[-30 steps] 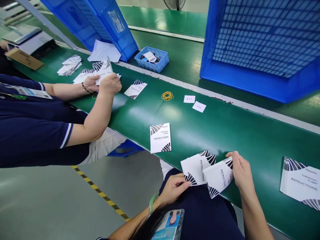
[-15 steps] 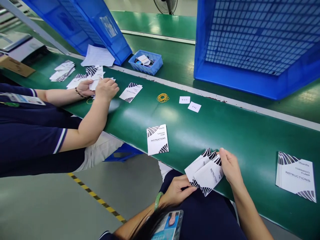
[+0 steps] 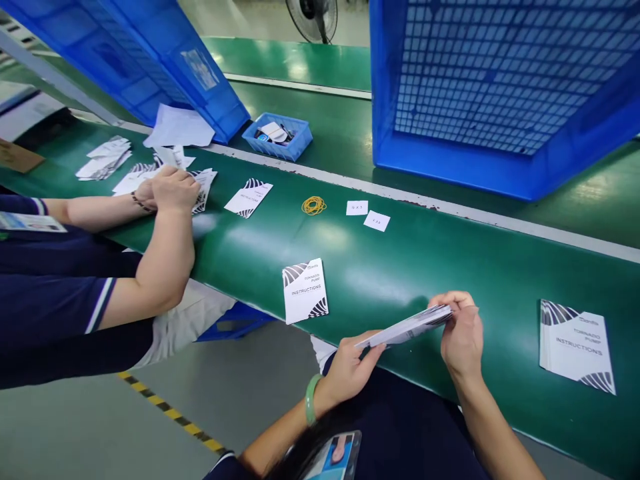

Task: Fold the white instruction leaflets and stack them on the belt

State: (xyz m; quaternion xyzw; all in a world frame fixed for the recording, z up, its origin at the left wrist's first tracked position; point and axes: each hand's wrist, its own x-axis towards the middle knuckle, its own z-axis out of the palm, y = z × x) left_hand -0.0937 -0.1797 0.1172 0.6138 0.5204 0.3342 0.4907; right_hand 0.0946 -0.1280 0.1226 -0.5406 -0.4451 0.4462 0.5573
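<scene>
Pinching a thin booklet stack (image 3: 406, 326) edge-on at lower centre, left hand (image 3: 349, 369) and right hand (image 3: 463, 335) fingers clamp opposite ends above the green belt (image 3: 440, 260)

Over the near edge of the green conveyor belt (image 3: 430, 260), the left hand (image 3: 350, 370) and right hand (image 3: 463, 333) pinched opposite ends of a thin stack of white printed instruction leaflets (image 3: 407, 327) seen edge-on, while a co-worker's hands (image 3: 167, 190) pressed similar leaflets further along.
</scene>
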